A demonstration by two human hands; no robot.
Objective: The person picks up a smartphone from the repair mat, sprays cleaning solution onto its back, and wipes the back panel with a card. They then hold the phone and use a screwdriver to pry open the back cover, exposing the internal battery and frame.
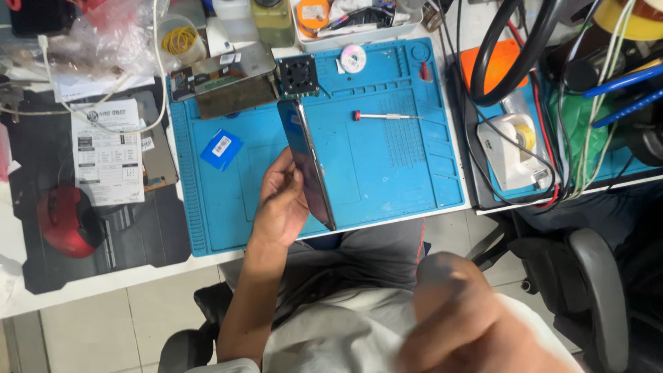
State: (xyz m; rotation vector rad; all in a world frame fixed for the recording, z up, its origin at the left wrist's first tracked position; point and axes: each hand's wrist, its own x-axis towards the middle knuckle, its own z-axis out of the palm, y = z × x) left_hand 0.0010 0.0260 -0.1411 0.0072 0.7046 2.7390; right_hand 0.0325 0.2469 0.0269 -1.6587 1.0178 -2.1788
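From the head camera, the left hand [282, 200] grips a dark, flat phone-like slab [308, 164] by its lower half, fingers wrapped behind it and thumb on the near face. The slab is turned nearly edge-on to the camera, so its thin side shows as a pale line. Its long axis runs from upper left to lower right: the top end points away from the person, toward a small black fan [298, 74], and the bottom corner points down toward the near edge of the blue work mat [394, 173]. The slab is held above the mat's middle, not lying on it.

The right hand [463, 321] is close to the lens and blurred, low in the picture over the person's lap; it looks loosely curled, but whether it holds anything cannot be told.

On the mat, a slim screwdriver with a red tip [385, 116] lies crosswise to the right of the slab, well apart from it. A blue card [222, 148] lies to the left of the hand. A metal-framed board [224, 77] sits at the mat's far edge, just beside the fan. A white tape dispenser [511, 148] stands off to the right.
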